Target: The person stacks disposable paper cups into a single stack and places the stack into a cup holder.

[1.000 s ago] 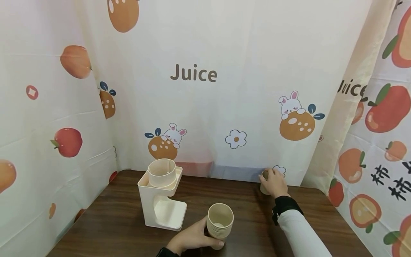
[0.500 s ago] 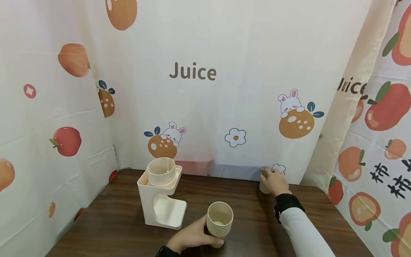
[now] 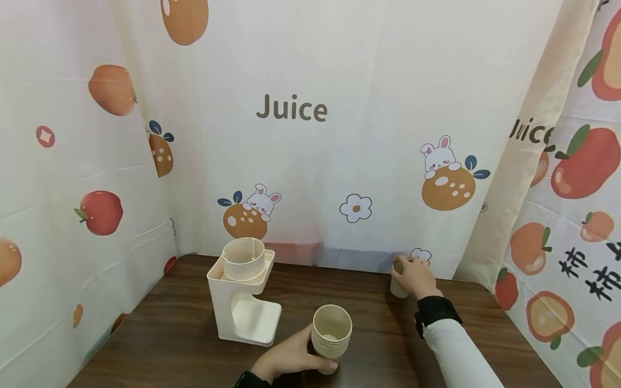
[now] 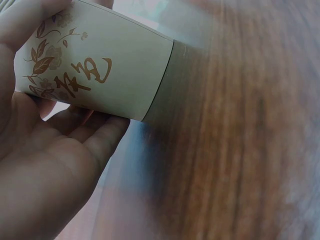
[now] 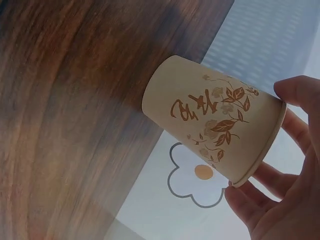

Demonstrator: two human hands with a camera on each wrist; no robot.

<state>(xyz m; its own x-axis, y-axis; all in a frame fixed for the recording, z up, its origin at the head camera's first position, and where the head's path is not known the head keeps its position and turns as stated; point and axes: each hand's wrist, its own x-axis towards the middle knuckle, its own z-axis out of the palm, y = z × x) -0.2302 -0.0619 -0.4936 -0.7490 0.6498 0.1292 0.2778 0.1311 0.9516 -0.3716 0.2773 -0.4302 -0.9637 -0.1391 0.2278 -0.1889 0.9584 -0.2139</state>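
My left hand (image 3: 291,353) grips a stack of cream paper cups (image 3: 332,347) near the table's front, thumb and fingers round the lower part. The left wrist view shows the bottom cup (image 4: 115,60) with brown leaf print and lettering, its base close over the wood. At the back right, my right hand (image 3: 416,276) holds a single paper cup (image 3: 399,289) by the rim. In the right wrist view this cup (image 5: 210,120) has the same print, with the thumb and fingertips (image 5: 290,90) at its rim. The hand covers part of its mouth in the head view.
A cream stand (image 3: 222,310) with a round, open-topped cylinder (image 3: 245,267) in its top and a flat base plate stands left of the stack. The dark wooden table (image 3: 364,302) ends at a fruit-printed curtain (image 3: 301,161) behind, with more curtains on both sides.
The single cup in my right hand has shifted slightly toward me, away from the back curtain. My left hand keeps its grip on the stack; the stand has not moved.
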